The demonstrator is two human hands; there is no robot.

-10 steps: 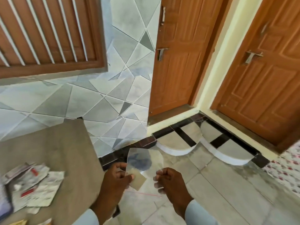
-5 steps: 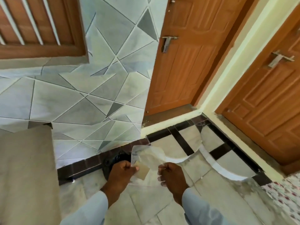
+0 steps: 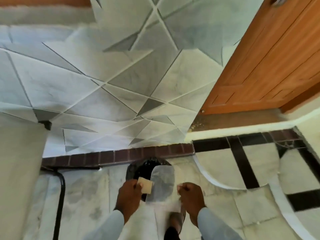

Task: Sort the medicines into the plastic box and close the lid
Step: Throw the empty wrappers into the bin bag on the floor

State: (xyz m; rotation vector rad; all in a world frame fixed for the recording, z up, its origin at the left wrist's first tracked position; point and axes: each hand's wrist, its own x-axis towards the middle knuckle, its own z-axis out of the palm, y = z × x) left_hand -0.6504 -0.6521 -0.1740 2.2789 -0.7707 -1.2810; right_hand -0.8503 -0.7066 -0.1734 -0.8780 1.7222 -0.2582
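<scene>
My left hand [image 3: 129, 193] pinches a small tan square of paper or card [image 3: 146, 185]. My right hand [image 3: 190, 194] is closed on the edge of a clear plastic wrapper [image 3: 161, 184] that hangs between both hands. Both are held just above a black bin [image 3: 138, 170] lined with a dark bag, which stands on the floor against the wall. No medicines and no plastic box are in view.
The corner of a beige table [image 3: 20, 170] with a black leg [image 3: 60, 196] fills the left side. A tiled wall [image 3: 121, 84] rises behind the bin, and a wooden door [image 3: 268, 58] is at the right. My foot [image 3: 174, 222] shows below my hands.
The view has swung right and down, away from the table and its medicine strips. Both hands carried the wrapper and the tan piece over the black bin, and the tan piece now sits outside the wrapper.
</scene>
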